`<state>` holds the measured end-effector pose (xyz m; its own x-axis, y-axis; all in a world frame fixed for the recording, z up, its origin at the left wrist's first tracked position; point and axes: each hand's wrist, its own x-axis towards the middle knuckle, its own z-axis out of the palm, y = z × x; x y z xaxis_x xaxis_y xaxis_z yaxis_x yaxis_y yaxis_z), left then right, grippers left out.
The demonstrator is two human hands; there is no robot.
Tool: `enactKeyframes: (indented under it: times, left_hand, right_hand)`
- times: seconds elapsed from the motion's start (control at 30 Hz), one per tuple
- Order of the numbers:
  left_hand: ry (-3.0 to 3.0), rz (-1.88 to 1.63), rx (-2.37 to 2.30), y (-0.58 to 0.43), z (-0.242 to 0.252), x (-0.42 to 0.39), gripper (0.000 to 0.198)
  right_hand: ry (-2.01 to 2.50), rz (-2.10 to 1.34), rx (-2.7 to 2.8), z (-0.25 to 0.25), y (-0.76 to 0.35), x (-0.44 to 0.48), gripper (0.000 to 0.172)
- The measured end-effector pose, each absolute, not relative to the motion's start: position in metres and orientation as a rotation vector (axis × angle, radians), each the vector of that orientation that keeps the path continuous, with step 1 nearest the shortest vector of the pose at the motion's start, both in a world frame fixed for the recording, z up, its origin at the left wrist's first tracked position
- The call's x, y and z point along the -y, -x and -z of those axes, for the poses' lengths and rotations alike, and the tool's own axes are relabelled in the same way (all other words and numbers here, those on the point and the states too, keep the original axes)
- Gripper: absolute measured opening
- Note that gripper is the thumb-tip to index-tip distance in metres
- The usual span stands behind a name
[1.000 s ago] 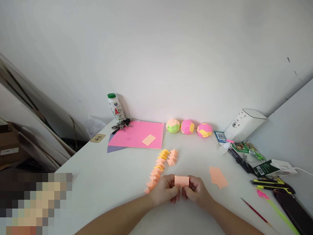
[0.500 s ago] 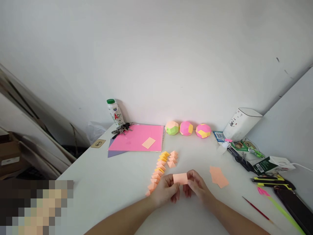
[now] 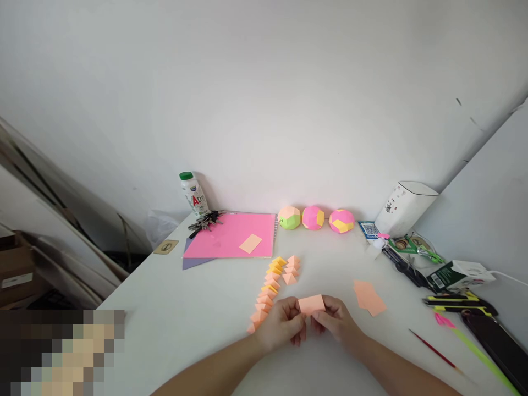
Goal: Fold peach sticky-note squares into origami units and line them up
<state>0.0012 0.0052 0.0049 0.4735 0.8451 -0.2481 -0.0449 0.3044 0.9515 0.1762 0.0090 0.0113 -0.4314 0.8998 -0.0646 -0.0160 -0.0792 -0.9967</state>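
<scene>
A small peach paper rectangle (image 3: 312, 304) is held up just above the table between both hands. My left hand (image 3: 284, 322) pinches its left end with thumb and fingers. My right hand (image 3: 335, 317) grips the right end, its thumb along the lower edge. Just beyond my left hand runs a row of folded paper pieces (image 3: 264, 300), peach and yellow, with a shorter peach stack (image 3: 291, 269) beside it. Right of my right hand lie loose peach paper sheets (image 3: 369, 298).
Three paper balls (image 3: 313, 218) sit against the wall. A pink folder (image 3: 231, 234) with keys (image 3: 205, 220) on it lies at the back left, near a white bottle (image 3: 193, 195). On the right are a thin brush (image 3: 433, 347), a utility knife (image 3: 457, 301) and a dark case (image 3: 495, 341).
Both hands have shifted slightly right and down with the paper. The paper has tilted, its right end now higher, and my right thumb has moved inward along its lower edge.
</scene>
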Motion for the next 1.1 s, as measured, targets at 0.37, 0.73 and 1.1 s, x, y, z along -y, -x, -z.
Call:
enactKeyframes:
  times: [0.37,0.73,1.1]
  left_hand:
    - [-1.006,-0.890,-0.764,-0.0013,-0.0066,-0.0046,0.025]
    - [-1.042,-0.824,-0.830,-0.0019,-0.0017,-0.0070,0.038]
    - [-1.009,-0.842,-0.822,-0.0018,-0.0024,-0.0071,0.039]
  right_hand:
    - [1.017,-1.598,1.404,-0.0165,-0.1743,-0.0082,0.016]
    - [1.000,-1.542,1.545,-0.0161,-0.1769,-0.0063,0.030]
    - [1.030,-1.539,1.458,-0.0105,-0.1736,-0.0071,0.031]
